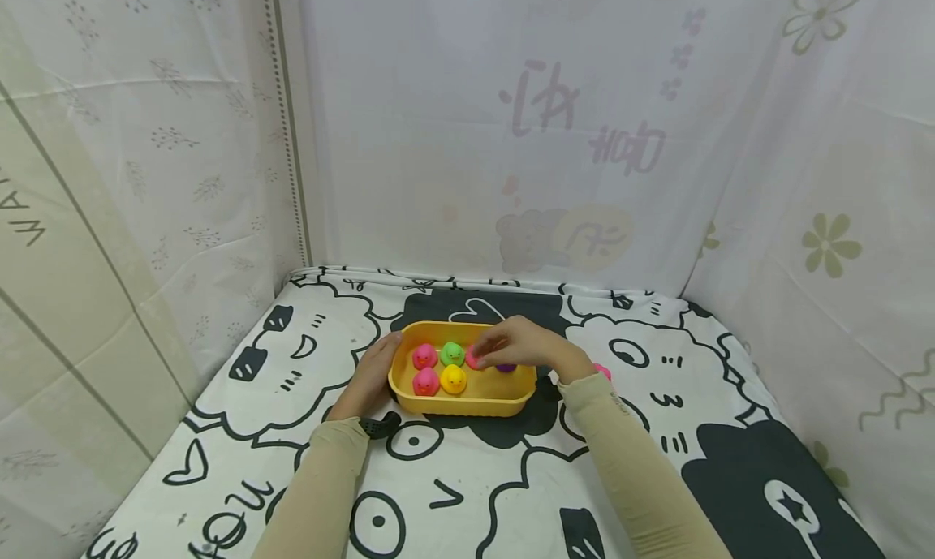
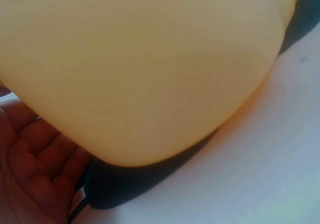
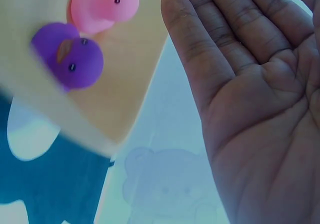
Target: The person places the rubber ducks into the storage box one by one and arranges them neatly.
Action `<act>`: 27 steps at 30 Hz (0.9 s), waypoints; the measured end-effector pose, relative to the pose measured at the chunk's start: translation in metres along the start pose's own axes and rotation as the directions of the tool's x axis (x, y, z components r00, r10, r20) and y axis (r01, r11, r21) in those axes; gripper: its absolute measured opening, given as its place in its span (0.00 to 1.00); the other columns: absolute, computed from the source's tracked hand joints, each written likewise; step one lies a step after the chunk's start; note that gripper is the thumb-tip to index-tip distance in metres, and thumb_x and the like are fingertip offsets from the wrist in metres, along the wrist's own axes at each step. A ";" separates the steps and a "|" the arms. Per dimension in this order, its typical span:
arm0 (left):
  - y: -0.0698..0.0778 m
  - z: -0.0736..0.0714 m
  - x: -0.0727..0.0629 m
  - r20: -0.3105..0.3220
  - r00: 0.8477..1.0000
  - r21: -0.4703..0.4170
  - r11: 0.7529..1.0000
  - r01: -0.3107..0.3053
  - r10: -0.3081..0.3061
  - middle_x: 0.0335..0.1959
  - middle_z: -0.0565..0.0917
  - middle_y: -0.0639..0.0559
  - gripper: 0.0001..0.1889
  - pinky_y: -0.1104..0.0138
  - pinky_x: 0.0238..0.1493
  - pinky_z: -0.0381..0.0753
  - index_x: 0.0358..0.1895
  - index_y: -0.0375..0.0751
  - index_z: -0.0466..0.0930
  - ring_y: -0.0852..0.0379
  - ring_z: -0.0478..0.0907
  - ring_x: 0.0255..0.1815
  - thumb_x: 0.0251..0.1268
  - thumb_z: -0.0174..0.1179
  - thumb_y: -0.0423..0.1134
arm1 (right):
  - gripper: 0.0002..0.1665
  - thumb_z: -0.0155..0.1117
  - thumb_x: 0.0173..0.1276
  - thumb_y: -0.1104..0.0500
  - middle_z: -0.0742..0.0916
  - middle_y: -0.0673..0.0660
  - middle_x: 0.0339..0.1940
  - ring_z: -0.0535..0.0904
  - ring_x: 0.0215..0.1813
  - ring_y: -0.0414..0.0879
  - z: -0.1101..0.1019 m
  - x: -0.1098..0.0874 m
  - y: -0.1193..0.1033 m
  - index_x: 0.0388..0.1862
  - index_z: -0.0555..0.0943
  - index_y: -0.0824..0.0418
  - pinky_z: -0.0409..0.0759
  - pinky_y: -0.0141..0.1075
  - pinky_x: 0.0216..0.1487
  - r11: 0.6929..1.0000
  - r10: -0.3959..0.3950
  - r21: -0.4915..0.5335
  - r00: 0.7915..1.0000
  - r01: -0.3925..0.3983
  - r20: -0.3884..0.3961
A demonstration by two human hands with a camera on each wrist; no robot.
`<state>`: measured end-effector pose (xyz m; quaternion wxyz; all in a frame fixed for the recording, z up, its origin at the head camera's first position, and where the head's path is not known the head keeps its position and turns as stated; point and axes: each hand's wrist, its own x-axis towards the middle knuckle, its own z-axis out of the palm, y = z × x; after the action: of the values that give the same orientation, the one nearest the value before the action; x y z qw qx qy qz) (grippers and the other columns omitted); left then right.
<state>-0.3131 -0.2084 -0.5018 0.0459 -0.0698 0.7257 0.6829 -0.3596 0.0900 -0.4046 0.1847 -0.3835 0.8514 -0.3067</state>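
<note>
A yellow plastic tray holds several small toy ducks. On its left side are two pink ducks, a green duck and a yellow duck. Farther right sit another pink duck and a purple duck, both partly hidden by my right hand in the head view. My left hand rests along the tray's left outer wall, fingertips at the rim. My right hand reaches over the tray, fingertips right by the pink duck. Its visible fingers lie nearly straight in the right wrist view.
A pink object lies right of the tray, partly hidden behind my right sleeve. The table is covered by a black-and-white cartoon cloth. Pale printed curtains hang behind and on both sides. A black band circles my left wrist.
</note>
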 end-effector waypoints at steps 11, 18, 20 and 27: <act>0.000 0.000 0.001 0.000 1.000 -0.003 1.000 0.006 -0.006 0.80 0.57 0.47 0.44 0.52 0.76 0.60 0.80 0.46 0.54 0.45 0.56 0.79 0.71 0.46 0.70 | 0.20 0.70 0.67 0.44 0.89 0.42 0.44 0.84 0.49 0.41 -0.011 -0.031 0.020 0.52 0.88 0.54 0.85 0.40 0.54 1.000 0.026 -0.007 0.991 -0.027 -0.131; 0.000 0.001 0.000 0.007 1.000 -0.022 1.000 0.006 -0.006 0.80 0.57 0.47 0.43 0.53 0.76 0.60 0.80 0.46 0.54 0.46 0.56 0.79 0.72 0.47 0.69 | 0.20 0.72 0.65 0.42 0.89 0.44 0.47 0.84 0.52 0.44 -0.014 -0.061 0.038 0.50 0.88 0.49 0.84 0.44 0.56 0.992 0.110 0.085 0.963 -0.092 -0.245; 0.000 0.001 0.000 0.008 1.000 -0.018 1.000 0.005 -0.005 0.80 0.57 0.47 0.43 0.53 0.76 0.60 0.80 0.46 0.54 0.46 0.56 0.79 0.72 0.47 0.69 | 0.21 0.73 0.63 0.41 0.89 0.45 0.47 0.84 0.53 0.44 -0.015 -0.070 0.044 0.50 0.88 0.49 0.84 0.44 0.56 0.989 0.131 0.106 0.952 -0.106 -0.276; 0.000 -0.001 0.002 0.000 1.000 -0.004 1.000 0.014 -0.014 0.80 0.57 0.47 0.42 0.53 0.76 0.60 0.80 0.46 0.54 0.46 0.56 0.79 0.73 0.46 0.68 | 0.20 0.73 0.63 0.42 0.89 0.48 0.48 0.84 0.54 0.47 -0.025 -0.099 0.069 0.50 0.88 0.49 0.85 0.44 0.55 0.983 0.154 0.141 0.934 -0.113 -0.323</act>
<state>-0.3153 -0.2090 -0.5024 0.0505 -0.0748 0.7239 0.6840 -0.3474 0.2116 -0.4238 0.0818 -0.2555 0.8744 -0.4044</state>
